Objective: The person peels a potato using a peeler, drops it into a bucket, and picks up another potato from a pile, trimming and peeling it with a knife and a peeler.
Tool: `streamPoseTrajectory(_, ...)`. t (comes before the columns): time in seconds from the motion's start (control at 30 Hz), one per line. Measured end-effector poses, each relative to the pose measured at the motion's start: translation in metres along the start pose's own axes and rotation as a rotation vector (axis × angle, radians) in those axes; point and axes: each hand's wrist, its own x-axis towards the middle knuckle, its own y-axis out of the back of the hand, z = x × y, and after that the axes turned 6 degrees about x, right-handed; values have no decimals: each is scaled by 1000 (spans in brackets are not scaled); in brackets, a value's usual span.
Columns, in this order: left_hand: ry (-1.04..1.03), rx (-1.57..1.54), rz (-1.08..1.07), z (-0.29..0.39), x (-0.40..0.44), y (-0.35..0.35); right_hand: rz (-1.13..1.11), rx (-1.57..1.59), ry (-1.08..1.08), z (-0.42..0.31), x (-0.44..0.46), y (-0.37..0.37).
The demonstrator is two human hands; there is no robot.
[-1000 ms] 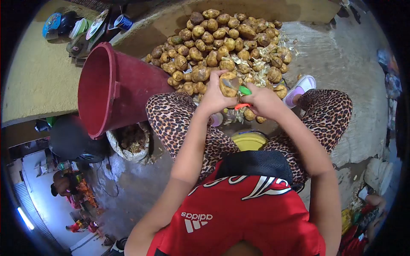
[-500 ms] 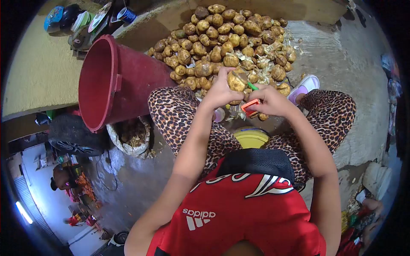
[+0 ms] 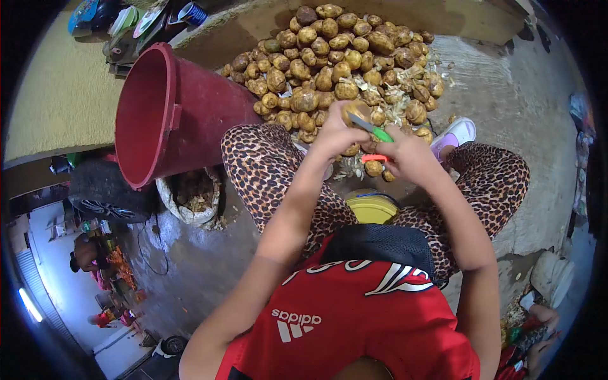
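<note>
My left hand [image 3: 337, 134] is closed round a brown potato [image 3: 352, 110] in front of the pile. In my right hand [image 3: 408, 153] is a knife with a green handle [image 3: 382, 134], its grey blade lying against the potato. An orange tool that looks like a peeler [image 3: 375, 157] also sits in the right hand, below the knife; its far end is hidden by the fingers. Beyond both hands spreads a heap of brown potatoes [image 3: 323, 77] with pale peelings among them. Under the hands, between my legs, stands a yellow bucket [image 3: 373, 210].
A large dark red bin [image 3: 209, 95] lies tipped to the left, its mouth facing left. Behind it is a white sack [image 3: 190, 215] holding scraps. A low wall [image 3: 253, 31] backs the heap. Other people [image 3: 88, 256] are at far left and lower right.
The knife has turned, so its blade now shows across the potato. The orange tool has tilted flatter in my right hand. The whole view has shifted slightly.
</note>
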Motion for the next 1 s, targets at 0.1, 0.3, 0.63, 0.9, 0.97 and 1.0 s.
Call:
streamPoseTrajectory(0.1,-170,248,264,-15,16,13,159,197,162,-2,-6,0)
streamPoseTrajectory(0.3,-324,157,-116,1,3,20,-30,743,105,35,-3,22)
streamPoseTrajectory(0.63,-304,73,-403,10,0,20,-132,772,112,32,-5,27)
streamPoseTrajectory(0.9,-355,210,-517,11,3,26,-168,485,135,26,-10,31)
streamPoseTrajectory(0.97,-341,213,-538,9,4,23,-118,467,151,21,-8,25)
streamPoseTrajectory(1.0,-352,236,-512,7,5,22,-96,484,151,19,-4,19)
